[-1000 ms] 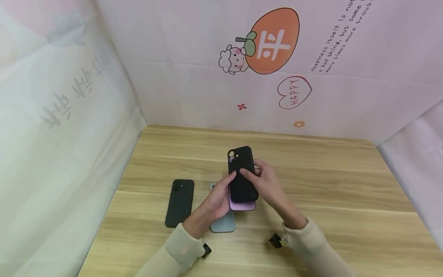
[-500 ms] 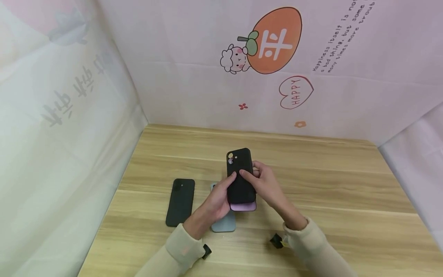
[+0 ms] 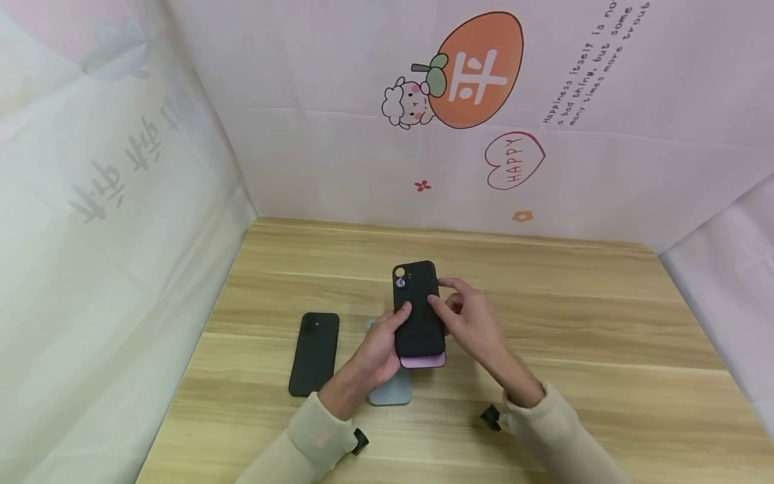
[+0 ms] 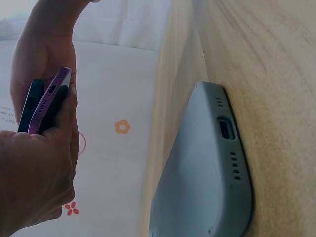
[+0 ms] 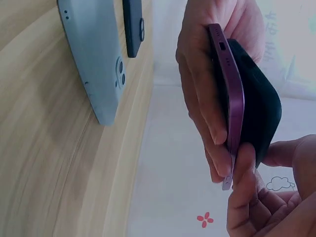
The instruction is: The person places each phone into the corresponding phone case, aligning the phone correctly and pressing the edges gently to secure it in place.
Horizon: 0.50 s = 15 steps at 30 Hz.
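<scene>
In my left hand I grip a purple phone with a black phone case lying over its back. The left thumb presses the case; the fingers lie under the phone's screen side. Case and phone are offset: a purple end sticks out at the bottom, and a lens shows through the camera opening. In the right wrist view, a gap parts the black case from the purple phone. My right hand pinches the right edge, thumb on the case, other fingertips at the phone's side.
A light blue phone or cased phone lies on the wooden table under my left hand. Left of it lies a black phone. Printed cloth walls stand behind the table and at both sides.
The case and phone have shifted slightly left and toward me. My right thumb has slid to the right on the case, and the right index finger has straightened along the edge.
</scene>
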Each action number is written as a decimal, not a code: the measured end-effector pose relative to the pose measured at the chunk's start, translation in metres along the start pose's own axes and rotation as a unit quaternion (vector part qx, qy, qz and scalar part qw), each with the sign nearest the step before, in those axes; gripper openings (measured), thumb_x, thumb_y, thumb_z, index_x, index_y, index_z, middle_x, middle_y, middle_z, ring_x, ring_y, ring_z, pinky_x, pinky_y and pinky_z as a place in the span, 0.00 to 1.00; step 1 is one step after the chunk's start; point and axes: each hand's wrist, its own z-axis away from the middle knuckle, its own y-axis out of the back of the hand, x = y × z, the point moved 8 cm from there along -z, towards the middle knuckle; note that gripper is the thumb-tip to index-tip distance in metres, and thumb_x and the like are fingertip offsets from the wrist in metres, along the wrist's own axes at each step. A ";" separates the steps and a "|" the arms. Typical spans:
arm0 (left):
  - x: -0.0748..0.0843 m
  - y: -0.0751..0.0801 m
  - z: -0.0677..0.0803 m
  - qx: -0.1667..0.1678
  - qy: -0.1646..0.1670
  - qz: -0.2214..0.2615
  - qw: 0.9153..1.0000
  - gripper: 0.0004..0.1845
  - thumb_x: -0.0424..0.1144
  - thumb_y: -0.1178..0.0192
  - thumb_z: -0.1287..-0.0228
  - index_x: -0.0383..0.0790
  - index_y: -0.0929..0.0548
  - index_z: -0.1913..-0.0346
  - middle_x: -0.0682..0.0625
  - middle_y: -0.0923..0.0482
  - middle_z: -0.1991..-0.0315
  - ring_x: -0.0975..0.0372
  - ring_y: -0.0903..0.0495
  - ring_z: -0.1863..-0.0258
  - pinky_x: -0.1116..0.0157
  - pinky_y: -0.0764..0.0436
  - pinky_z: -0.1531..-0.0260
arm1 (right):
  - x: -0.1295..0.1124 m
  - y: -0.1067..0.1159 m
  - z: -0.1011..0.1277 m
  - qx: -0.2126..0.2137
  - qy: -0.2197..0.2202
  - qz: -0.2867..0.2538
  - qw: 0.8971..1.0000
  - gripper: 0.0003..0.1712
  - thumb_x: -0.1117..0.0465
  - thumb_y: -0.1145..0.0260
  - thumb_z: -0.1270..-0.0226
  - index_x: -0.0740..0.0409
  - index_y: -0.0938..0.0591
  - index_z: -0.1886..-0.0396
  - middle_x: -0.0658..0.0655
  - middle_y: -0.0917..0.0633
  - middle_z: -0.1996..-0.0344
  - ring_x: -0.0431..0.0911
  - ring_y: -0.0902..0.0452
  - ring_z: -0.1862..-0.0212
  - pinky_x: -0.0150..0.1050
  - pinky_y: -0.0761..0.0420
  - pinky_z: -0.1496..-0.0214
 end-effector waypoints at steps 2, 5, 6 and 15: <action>0.000 0.001 0.000 -0.001 -0.001 0.003 1.000 0.28 0.46 0.57 0.11 0.30 0.38 0.22 0.36 0.28 0.27 0.53 0.26 0.29 0.50 0.27 0.27 | -0.002 0.002 0.000 0.008 0.016 0.023 1.000 0.22 0.61 0.29 0.25 0.69 0.19 0.38 0.51 0.17 0.84 0.41 0.22 0.85 0.35 0.21 0.83; 0.000 0.001 0.001 -0.004 -0.002 0.004 1.000 0.28 0.45 0.58 0.11 0.28 0.40 0.22 0.34 0.31 0.25 0.50 0.29 0.26 0.50 0.28 0.26 | -0.001 0.005 -0.001 0.016 0.033 0.042 0.998 0.19 0.61 0.29 0.25 0.68 0.16 0.41 0.53 0.17 0.84 0.39 0.23 0.85 0.35 0.24 0.84; 0.000 0.002 0.001 -0.004 -0.001 0.005 1.000 0.28 0.44 0.58 0.11 0.28 0.40 0.22 0.33 0.31 0.25 0.49 0.30 0.25 0.50 0.29 0.26 | 0.000 0.006 -0.002 0.018 0.036 0.044 0.998 0.18 0.61 0.29 0.25 0.67 0.15 0.42 0.53 0.17 0.84 0.40 0.23 0.85 0.34 0.25 0.84; -0.005 -0.003 0.009 -0.074 0.038 -0.008 0.996 0.27 0.45 0.61 0.10 0.34 0.37 0.20 0.25 0.27 0.31 0.36 0.28 0.28 0.48 0.16 0.40 | 0.007 0.021 -0.017 0.046 0.049 -0.005 0.998 0.15 0.61 0.33 0.21 0.68 0.13 0.46 0.60 0.10 0.67 0.49 0.15 0.69 0.33 0.16 0.72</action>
